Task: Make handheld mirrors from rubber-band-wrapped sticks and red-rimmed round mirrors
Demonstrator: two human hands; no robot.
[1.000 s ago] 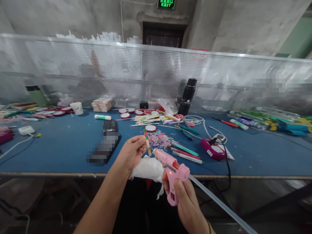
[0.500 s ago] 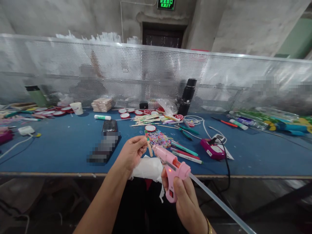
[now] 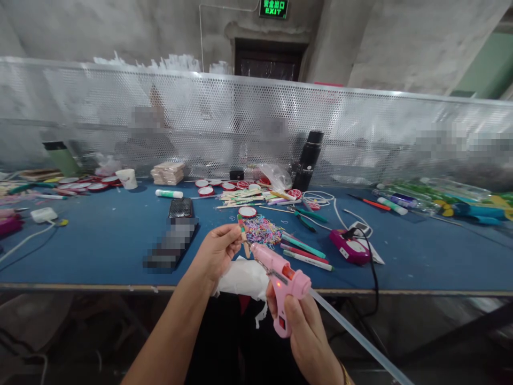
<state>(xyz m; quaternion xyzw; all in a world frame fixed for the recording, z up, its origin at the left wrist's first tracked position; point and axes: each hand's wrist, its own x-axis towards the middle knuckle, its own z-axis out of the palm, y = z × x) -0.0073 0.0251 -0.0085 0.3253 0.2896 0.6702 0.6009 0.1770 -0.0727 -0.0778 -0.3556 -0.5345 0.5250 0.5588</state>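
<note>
My left hand (image 3: 218,248) pinches a wooden craft stick (image 3: 246,249) with a green and red painted upper end. In my right hand (image 3: 302,326) is a pink hot glue gun (image 3: 280,272), its orange light lit and a long clear glue stick (image 3: 356,334) coming out of its back. The gun's nozzle points at the craft stick, very close to it; whether they touch I cannot tell. Beneath both hands, at the table's front edge, lies a crumpled white tissue-like wrap (image 3: 242,277). Just beyond is a heap of small colourful bits (image 3: 264,230).
Several markers (image 3: 306,251) lie right of the heap, with green-handled pliers (image 3: 306,219) behind them. A purple power strip (image 3: 350,247) with cords sits farther right. A phone (image 3: 172,243) lies left. Behind are wooden sticks (image 3: 244,197), red-rimmed lids (image 3: 247,212) and a black bottle (image 3: 308,160).
The glue gun has shifted very slightly down and left, its nozzle a little lower beside the craft stick. My left hand has stayed in nearly the same place.
</note>
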